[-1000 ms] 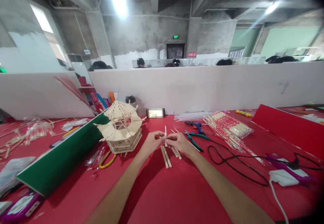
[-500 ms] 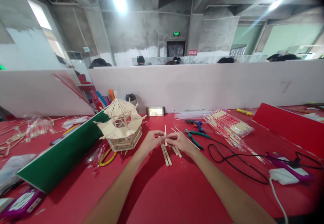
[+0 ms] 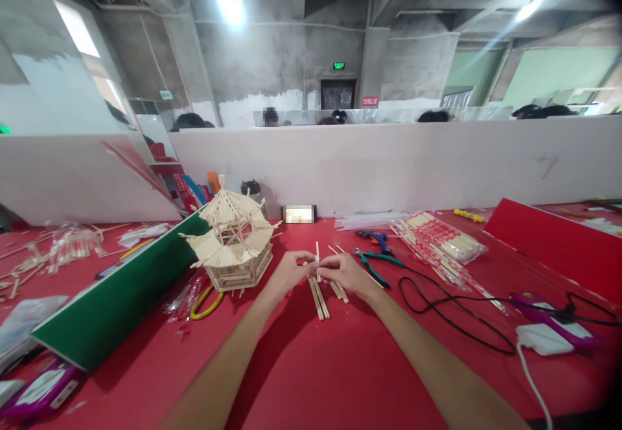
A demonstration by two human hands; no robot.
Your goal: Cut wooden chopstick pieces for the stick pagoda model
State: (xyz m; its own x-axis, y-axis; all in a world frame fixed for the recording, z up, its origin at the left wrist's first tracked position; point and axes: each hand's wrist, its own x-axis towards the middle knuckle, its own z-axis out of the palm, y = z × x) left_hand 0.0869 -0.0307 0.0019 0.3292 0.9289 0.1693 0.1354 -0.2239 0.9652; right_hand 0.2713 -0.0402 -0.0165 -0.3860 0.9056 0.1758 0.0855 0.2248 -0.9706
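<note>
Between my fingertips stands a pale wooden stick (image 3: pixel 317 250), roughly upright. My left hand (image 3: pixel 297 268) pinches it from the left, and my right hand (image 3: pixel 343 269) pinches it from the right; the fingertips of both meet around it. Below them on the red table lie several loose wooden sticks (image 3: pixel 319 302), partly covered by the hands. More sticks (image 3: pixel 343 293) lie under my right hand. To the left of my hands stands a pavilion model (image 3: pixel 236 242) built of similar sticks, with a tiered roof.
Right of my hands lie green-handled pliers (image 3: pixel 376 268), a blue glue gun (image 3: pixel 379 239), packaged chopsticks (image 3: pixel 437 242) and a looping black cable (image 3: pixel 437 304). On the left are a green board (image 3: pixel 126 294) and yellow-handled scissors (image 3: pixel 207 307). A white partition (image 3: pixel 369 164) closes the back.
Almost nothing differs. The upright stick sits very slightly lower, with both hands still pinching it in the same place.
</note>
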